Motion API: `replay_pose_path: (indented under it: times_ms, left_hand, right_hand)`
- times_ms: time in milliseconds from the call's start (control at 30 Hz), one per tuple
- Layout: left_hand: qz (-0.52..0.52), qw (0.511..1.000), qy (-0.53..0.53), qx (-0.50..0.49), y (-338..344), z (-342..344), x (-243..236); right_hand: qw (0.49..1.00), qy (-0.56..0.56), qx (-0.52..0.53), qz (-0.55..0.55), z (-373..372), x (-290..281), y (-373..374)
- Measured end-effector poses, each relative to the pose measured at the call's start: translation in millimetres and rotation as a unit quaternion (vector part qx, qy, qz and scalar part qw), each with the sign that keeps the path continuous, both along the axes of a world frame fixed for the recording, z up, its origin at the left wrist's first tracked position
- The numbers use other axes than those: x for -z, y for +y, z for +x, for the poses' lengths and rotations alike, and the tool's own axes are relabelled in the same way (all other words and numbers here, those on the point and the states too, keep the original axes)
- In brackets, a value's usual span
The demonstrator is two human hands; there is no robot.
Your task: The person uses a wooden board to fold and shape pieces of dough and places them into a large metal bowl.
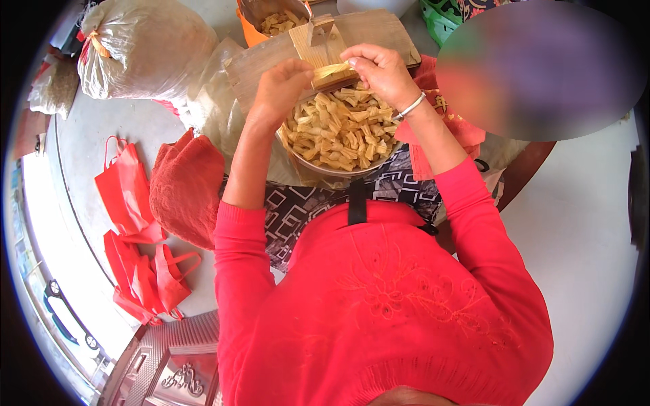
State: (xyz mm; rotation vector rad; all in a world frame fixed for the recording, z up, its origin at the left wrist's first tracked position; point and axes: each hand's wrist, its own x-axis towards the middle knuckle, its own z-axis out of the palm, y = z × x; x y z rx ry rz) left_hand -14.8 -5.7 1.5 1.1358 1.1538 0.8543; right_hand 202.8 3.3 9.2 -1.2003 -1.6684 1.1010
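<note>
Between my two hands a pale yellow strip (330,72), which looks like thin tofu skin, is stretched sideways. My left hand (288,84) pinches its left end, and my right hand (386,73), with a silver bangle on the wrist, grips its right end between thumb and fingers. Just below, a round metal bowl (325,169) sits at my lap, heaped with yellow knotted pieces (342,132) of the same look. Behind the strip, a wooden board (264,66) with an upright wooden block (318,42) lies beyond the bowl.
An orange container (250,28) with more yellow pieces stands beyond the board. A full, tied plastic sack (145,51) is at the far left. Red bags (125,193) lie on the floor, near a dark red cloth (186,189). The far right is blurred.
</note>
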Motion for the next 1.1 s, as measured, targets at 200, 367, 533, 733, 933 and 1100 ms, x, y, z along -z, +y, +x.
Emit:
replay_pose_path:
  times_ms: [200, 367, 533, 733, 933, 1100]
  left_hand:
    - [0.010, 1.000, 0.007, -0.013, 18, 5, -4]
    - [0.010, 1.000, 0.002, -0.022, 31, 10, 4]
    - [0.107, 0.989, 0.091, -0.052, 43, 19, 42]
    - [0.131, 0.964, 0.210, -0.096, 28, 5, 31]
    - [-0.069, 0.994, -0.064, -0.063, -41, 21, 13]
    - [-0.175, 0.955, -0.239, -0.028, -82, 48, 6]
  right_hand:
    - [1.000, -0.017, 0.005, -0.012, 0, -9, 4]
    - [0.997, -0.039, 0.033, 0.061, 1, 10, 16]
    - [0.989, -0.111, 0.067, 0.065, -4, 18, 18]
    - [0.972, -0.192, 0.057, 0.120, 7, 13, -1]
    - [0.931, -0.206, 0.046, 0.298, -15, -10, -48]
    - [0.942, -0.197, 0.079, 0.261, -33, 2, -73]
